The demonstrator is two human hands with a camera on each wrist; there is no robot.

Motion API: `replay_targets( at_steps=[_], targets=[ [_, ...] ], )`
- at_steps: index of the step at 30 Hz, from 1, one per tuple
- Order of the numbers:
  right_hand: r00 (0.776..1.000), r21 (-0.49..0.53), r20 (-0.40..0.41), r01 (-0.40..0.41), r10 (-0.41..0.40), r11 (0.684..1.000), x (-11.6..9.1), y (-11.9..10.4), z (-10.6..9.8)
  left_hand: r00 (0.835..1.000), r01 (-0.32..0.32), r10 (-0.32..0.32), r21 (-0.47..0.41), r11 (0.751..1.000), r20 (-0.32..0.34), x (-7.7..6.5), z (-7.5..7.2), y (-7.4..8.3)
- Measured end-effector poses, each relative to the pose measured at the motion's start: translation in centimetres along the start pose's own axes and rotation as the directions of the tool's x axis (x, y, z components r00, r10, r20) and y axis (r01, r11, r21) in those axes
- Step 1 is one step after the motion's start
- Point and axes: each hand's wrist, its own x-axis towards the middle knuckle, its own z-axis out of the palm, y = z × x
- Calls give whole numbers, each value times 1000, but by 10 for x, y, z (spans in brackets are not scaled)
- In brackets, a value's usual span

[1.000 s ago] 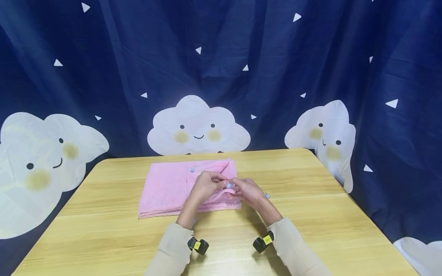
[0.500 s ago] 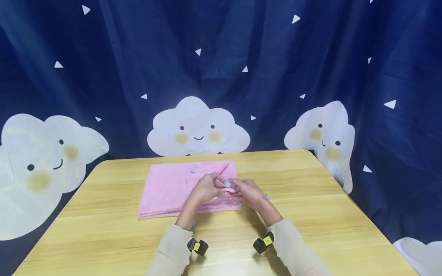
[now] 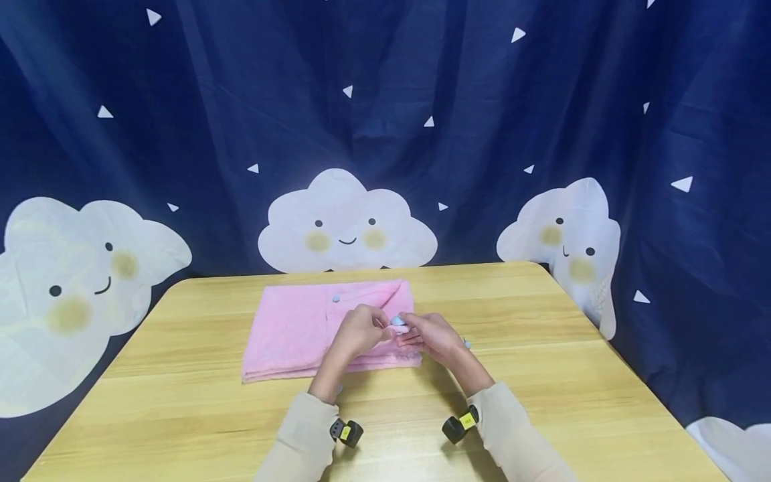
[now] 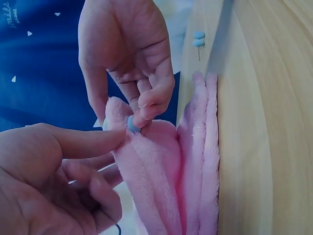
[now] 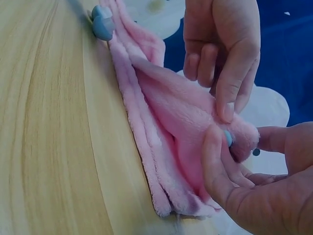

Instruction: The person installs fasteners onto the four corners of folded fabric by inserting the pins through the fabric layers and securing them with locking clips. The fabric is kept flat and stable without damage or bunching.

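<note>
A folded pink plush cloth point(image 3: 289, 328) lies on the table, its near right layer bunched up between my hands. My left hand point(image 3: 360, 330) pinches this raised fold between thumb and fingers. Opposite it, my right hand point(image 3: 438, 335) grips a light blue pin fastener point(image 3: 398, 320) at the fold, thumb on its rounded head. In the left wrist view a blue piece point(image 4: 133, 124) shows on the fold's other side, against the right fingers; the right wrist view shows this blue piece point(image 5: 228, 138) partly covered by fingers. Any needle inside the cloth is hidden.
Another blue fastener point(image 3: 336, 298) sits on the cloth's upper part. On the wooden table point(image 3: 542, 375), a loose one point(image 3: 466, 343) lies beyond my right wrist, its needle visible in the left wrist view. One more point(image 3: 340, 387) is half hidden by my left wrist. A dark curtain hangs behind.
The pinched fold and the blue head have tilted, and my left fingers have shifted slightly along the fold. Both arms and the rest of the cloth stay in place.
</note>
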Motion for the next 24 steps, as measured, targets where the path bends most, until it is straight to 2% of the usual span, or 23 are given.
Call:
replay_targets(
  at_steps=[3, 5, 8, 16, 19, 24],
  targets=[
    [1000, 6, 17, 0, 0, 1000, 1, 1, -1, 1000, 17, -17, -50, 999, 8, -1, 1, 0],
    [1000, 3, 18, -2, 2, 1000, 1, 1, -1, 999, 41, -39, -114, 993, 22, -1, 1, 0],
    [1000, 4, 7, -8, 8, 1000, 1, 0, 0, 998, 67, -67, -169, 983, 9, 1, 0, -2],
    [999, -14, -49, -20, 20, 1000, 2, 0, 0, 984, 78, -114, -248, 966, -135, 7, -12, -15],
    [998, -23, -57, -22, 21, 999, 2, 0, 0, 976, 73, -133, -314, 947, -173, 8, -20, -20],
    [998, -41, -61, -19, 17, 999, 1, 0, -1, 959, 62, -177, -448, 892, -220, 7, -34, -27]
  ],
)
